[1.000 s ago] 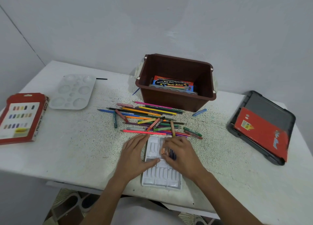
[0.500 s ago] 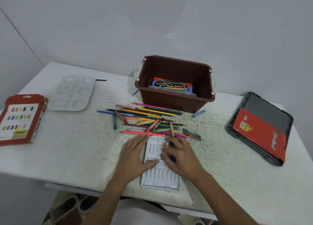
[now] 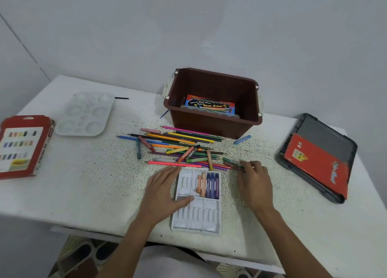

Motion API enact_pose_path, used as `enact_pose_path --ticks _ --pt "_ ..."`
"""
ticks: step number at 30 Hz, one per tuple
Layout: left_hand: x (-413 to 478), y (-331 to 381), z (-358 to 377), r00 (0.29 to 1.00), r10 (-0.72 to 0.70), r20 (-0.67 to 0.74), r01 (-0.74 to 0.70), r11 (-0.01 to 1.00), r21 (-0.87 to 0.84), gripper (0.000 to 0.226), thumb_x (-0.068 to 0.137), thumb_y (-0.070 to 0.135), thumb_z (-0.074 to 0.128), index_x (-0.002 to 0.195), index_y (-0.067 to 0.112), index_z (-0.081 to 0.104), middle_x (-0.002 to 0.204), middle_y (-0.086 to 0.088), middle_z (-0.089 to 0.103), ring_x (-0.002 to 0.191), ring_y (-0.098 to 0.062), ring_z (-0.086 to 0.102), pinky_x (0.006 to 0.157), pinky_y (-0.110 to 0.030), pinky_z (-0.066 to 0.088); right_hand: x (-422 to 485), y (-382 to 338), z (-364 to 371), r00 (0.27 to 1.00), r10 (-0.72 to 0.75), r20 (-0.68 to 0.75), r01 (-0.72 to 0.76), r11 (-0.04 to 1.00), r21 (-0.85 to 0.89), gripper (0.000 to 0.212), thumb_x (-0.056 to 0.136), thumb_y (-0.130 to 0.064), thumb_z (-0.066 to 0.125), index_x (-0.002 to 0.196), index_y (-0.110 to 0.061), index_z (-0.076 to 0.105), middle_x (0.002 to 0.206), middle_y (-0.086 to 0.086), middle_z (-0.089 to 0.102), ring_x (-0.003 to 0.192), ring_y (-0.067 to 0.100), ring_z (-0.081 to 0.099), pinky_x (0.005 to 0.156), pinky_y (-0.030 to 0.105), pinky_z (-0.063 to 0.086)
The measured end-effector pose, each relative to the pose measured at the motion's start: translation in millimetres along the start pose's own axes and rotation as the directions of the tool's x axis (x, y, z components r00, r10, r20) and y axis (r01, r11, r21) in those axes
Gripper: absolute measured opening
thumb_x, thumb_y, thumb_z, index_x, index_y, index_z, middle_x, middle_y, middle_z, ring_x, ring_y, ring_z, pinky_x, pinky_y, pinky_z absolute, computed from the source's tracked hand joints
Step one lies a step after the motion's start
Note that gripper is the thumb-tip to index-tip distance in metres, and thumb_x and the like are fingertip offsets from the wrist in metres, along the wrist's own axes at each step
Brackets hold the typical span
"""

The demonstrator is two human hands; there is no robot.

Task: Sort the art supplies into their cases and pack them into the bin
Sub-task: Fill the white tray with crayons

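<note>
White moulded plastic is seen in the slotted tray, which is laid on the speckled table near its front edge. Two peach pastels and several purple-blue pastels are lodged side by side in its upper right compartment. The tray is steadied by the left hand, laid flat at its left edge with the grip wide and the thumb pressed on the rim. The right hand is placed just right of the tray, its fingertips brought to the end of a green stick lying on the table. Whether that grip is closed on the stick cannot be told. A heap of coloured pencils is spread between the tray and the brown bin, in which a watercolour box is already packed. A blue crayon is left beside the bin. A red pastel box and a white palette are set at the left. A red case is laid on a grey lid at the right.
</note>
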State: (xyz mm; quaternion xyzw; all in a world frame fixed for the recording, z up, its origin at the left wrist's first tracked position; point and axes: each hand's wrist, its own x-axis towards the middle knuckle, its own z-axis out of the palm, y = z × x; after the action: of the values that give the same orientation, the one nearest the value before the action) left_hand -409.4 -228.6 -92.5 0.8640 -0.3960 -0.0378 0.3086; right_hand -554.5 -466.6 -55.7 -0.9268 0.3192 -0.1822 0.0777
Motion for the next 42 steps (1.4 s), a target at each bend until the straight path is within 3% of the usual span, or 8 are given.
enact_pose_path --ticks 10,15,20,28,34,38,42 --pt "-0.7 -0.4 -0.6 1.0 -0.001 -0.003 0.001 1.0 0.0 0.093 0.072 0.08 0.054 0.147 0.026 0.041 0.148 0.01 0.043 0.135 -0.003 0.029 0.112 -0.03 0.017 -15.0 10.4 12.5 0.996 -0.092 0.002 0.092 0.986 -0.14 0.025 0.086 -0.012 0.068 0.111 -0.006 0.066 0.097 0.013 0.058 0.077 0.03 0.053 0.063 0.038 0.047" --pt "-0.5 0.5 -0.1 1.0 0.0 -0.01 0.0 1.0 -0.003 0.092 0.072 0.08 0.055 0.146 0.025 0.044 0.147 0.009 0.045 0.134 -0.005 0.033 0.112 -0.031 0.02 -13.6 8.4 12.5 0.999 -0.033 -0.026 0.031 0.996 -0.081 0.016 0.087 -0.015 0.068 0.099 -0.005 0.068 0.09 0.011 0.057 0.075 0.029 0.051 0.063 0.037 0.045" --pt "-0.4 1.0 -1.6 1.0 0.006 -0.014 -0.006 1.0 -0.01 0.092 0.073 0.079 0.056 0.146 0.025 0.043 0.146 0.009 0.045 0.131 0.004 0.027 0.112 -0.031 0.02 -6.6 -0.5 5.2 0.994 0.082 -0.078 -0.084 0.996 -0.018 0.009 0.086 -0.01 0.067 0.094 -0.006 0.067 0.09 0.012 0.061 0.077 0.03 0.054 0.064 0.038 0.045" --pt "-0.5 0.6 -1.2 1.0 0.002 -0.001 -0.002 1.0 -0.007 0.092 0.073 0.08 0.055 0.146 0.025 0.042 0.147 0.009 0.044 0.135 -0.006 0.033 0.112 -0.032 0.021 3.0 -39.7 -17.5 0.985 0.079 -0.154 -0.031 0.956 0.293 0.017 0.087 -0.007 0.068 0.104 -0.008 0.066 0.094 0.005 0.068 0.084 0.021 0.057 0.071 0.033 0.045" --pt "-0.3 1.5 -0.6 1.0 -0.008 0.005 0.009 1.0 -0.013 0.093 0.072 0.08 0.055 0.147 0.025 0.043 0.146 0.009 0.045 0.135 -0.007 0.035 0.112 -0.032 0.022 4.9 -71.8 -35.3 0.997 0.023 0.073 -0.06 0.825 0.562 0.024 0.092 -0.018 0.067 0.113 -0.024 0.057 0.093 -0.006 0.066 0.085 0.005 0.061 0.073 0.022 0.049" --pt "-0.5 1.5 -0.5 1.0 -0.011 0.002 0.011 1.0 -0.007 0.093 0.072 0.081 0.055 0.146 0.025 0.043 0.146 0.009 0.045 0.135 -0.008 0.037 0.112 -0.032 0.024 2.3 -81.5 -34.5 0.973 -0.138 0.184 0.01 0.825 0.566 0.017 0.092 -0.018 0.067 0.105 -0.022 0.059 0.089 -0.009 0.065 0.083 0.001 0.06 0.072 0.017 0.049" --pt "0.0 1.0 -0.4 1.0 -0.018 0.009 0.018 1.0 -0.005 0.094 0.072 0.081 0.055 0.146 0.025 0.043 0.147 0.009 0.044 0.136 -0.007 0.035 0.114 -0.033 0.025 2.6 -84.4 -27.4 0.933 -0.273 0.236 0.108 0.836 0.538 0.01 0.091 -0.017 0.066 0.101 -0.018 0.064 0.088 -0.008 0.064 0.081 0.005 0.058 0.072 0.026 0.051"
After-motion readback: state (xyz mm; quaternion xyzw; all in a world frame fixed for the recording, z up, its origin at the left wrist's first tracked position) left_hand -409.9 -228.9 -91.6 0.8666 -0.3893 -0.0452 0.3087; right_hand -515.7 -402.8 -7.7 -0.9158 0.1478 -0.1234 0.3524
